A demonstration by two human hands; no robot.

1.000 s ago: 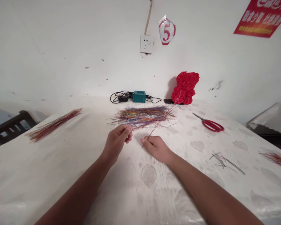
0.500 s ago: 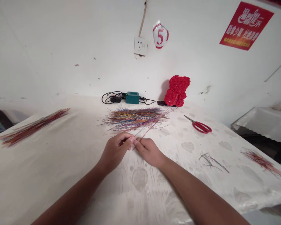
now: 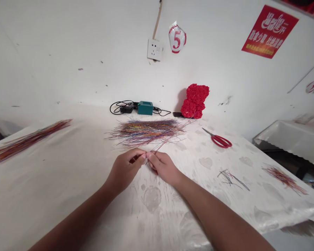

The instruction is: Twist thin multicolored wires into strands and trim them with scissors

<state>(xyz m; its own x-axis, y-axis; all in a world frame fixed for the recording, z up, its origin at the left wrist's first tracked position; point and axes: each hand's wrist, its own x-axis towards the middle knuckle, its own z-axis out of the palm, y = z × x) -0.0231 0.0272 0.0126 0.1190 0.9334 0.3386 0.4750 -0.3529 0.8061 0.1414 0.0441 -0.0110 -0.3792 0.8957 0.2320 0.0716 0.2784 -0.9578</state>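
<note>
My left hand (image 3: 125, 168) and my right hand (image 3: 163, 166) meet fingertip to fingertip over the white tablecloth (image 3: 68, 195). Both are closed in a pinch on a few thin coloured wires (image 3: 170, 138) that run up and to the right from the fingers. Just beyond the hands lies a wide pile of many-coloured thin wires (image 3: 146, 130), spread flat on the cloth.
Red-handled scissors (image 3: 219, 140) lie to the right. A bundle of reddish wires (image 3: 28, 139) is at the left, another (image 3: 284, 177) at the right edge, and a few dark wires (image 3: 232, 177) between. A green box with black cables (image 3: 145, 107) and a red flower figure (image 3: 195, 100) stand by the wall.
My hands, a little apart a second ago, have come together, and both now pinch the same thin wires. The view has shifted slightly to the right.
</note>
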